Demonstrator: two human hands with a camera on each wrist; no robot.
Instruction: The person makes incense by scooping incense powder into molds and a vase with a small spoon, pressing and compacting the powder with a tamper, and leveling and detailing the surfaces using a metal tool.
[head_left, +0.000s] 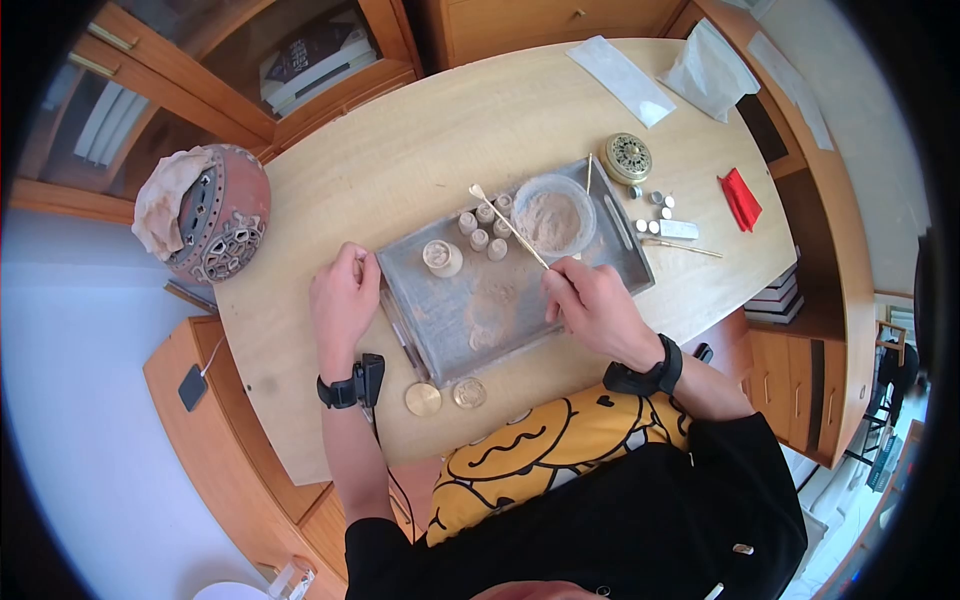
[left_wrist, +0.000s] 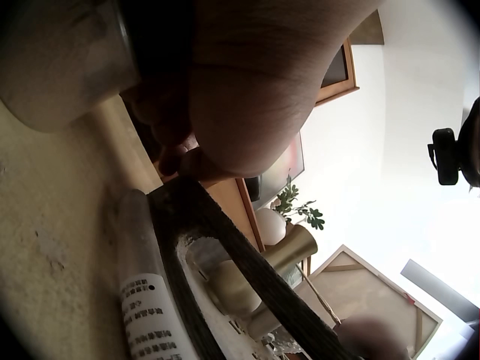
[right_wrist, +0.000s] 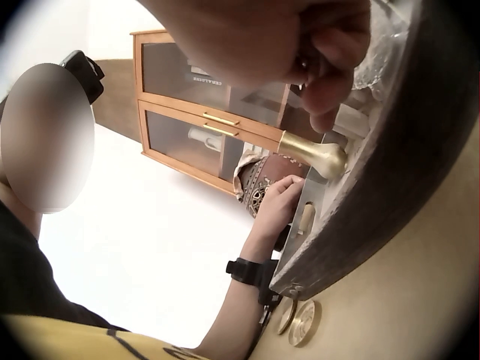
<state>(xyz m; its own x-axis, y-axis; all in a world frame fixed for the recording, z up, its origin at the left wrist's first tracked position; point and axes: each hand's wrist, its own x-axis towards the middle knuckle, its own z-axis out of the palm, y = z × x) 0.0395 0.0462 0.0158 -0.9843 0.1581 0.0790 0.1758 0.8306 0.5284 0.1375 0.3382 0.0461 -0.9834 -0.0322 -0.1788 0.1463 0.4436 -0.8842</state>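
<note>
My right hand (head_left: 595, 305) pinches a thin gold spatula (head_left: 512, 230) with a widened far end, held slantwise above the grey tray (head_left: 440, 320). The spatula's wide end is over the tray's far side. Beside it stands a clear bowl (head_left: 552, 215) of beige powder. Several small capped bottles (head_left: 478, 240) cluster to the bowl's left. A brass vase (head_left: 442, 258), flared at the mouth in the right wrist view, stands near the tray's left end. My left hand (head_left: 345, 290) rests at that end with loosely curled fingers, close to the tray's handle corner (left_wrist: 180, 195).
Two round brass pieces (head_left: 422, 399) lie before the tray. A pierced brass burner (head_left: 628, 158), small containers (head_left: 656, 198) and a red pouch (head_left: 738, 198) are at the right. A carved reddish pot (head_left: 240, 195) with cloth stands at the left. Beige powder smears the tray.
</note>
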